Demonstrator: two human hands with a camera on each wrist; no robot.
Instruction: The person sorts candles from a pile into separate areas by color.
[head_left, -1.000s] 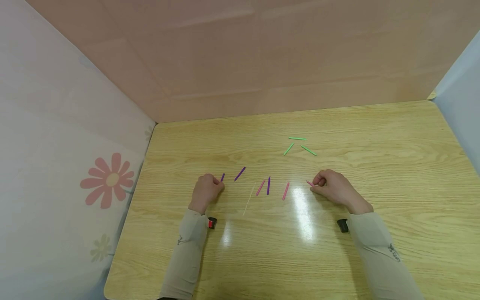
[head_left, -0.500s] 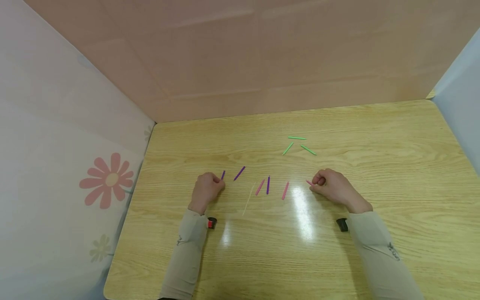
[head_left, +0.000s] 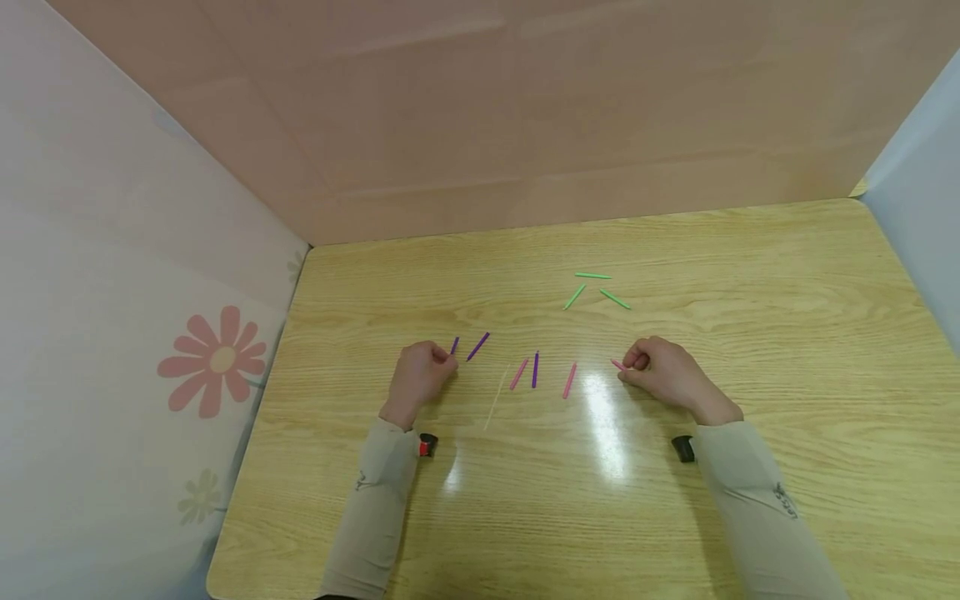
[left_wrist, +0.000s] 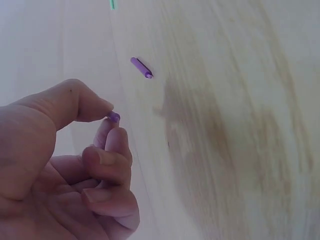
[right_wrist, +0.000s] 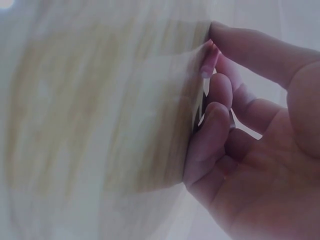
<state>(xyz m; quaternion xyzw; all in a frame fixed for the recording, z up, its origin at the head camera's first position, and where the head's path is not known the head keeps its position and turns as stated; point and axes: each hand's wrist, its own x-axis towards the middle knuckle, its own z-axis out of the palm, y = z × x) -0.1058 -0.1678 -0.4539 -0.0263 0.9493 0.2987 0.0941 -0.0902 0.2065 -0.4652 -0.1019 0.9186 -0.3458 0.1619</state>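
Observation:
My left hand [head_left: 420, 375] pinches a thin purple stick [head_left: 454, 345] between thumb and fingertip; its end [left_wrist: 114, 117] shows in the left wrist view. Just right of it lies another purple stick [head_left: 477, 347] with a small narrow tip. At the right, my right hand [head_left: 667, 373] pinches a pink stick [head_left: 617, 364], its fingers resting at the tabletop in the right wrist view. Between the hands lie a pink stick [head_left: 519, 374], a purple stick [head_left: 536, 370] close beside it, and a second pink stick [head_left: 570, 380] farther right. The fingers hide part of each held stick.
Three green sticks lie farther back: one crosswise [head_left: 593, 275], two slanted below it [head_left: 574, 297] [head_left: 615, 299]. A very thin pale strip [head_left: 497, 398] lies mid-table. A pinkish-brown panel [head_left: 525, 117] and a flowered panel [head_left: 97, 292] border the wooden table [head_left: 540, 517].
My left hand has moved slightly right and away from me with its purple stick, closer to the slanted purple one. The right hand stays nearly still with the pink stick.

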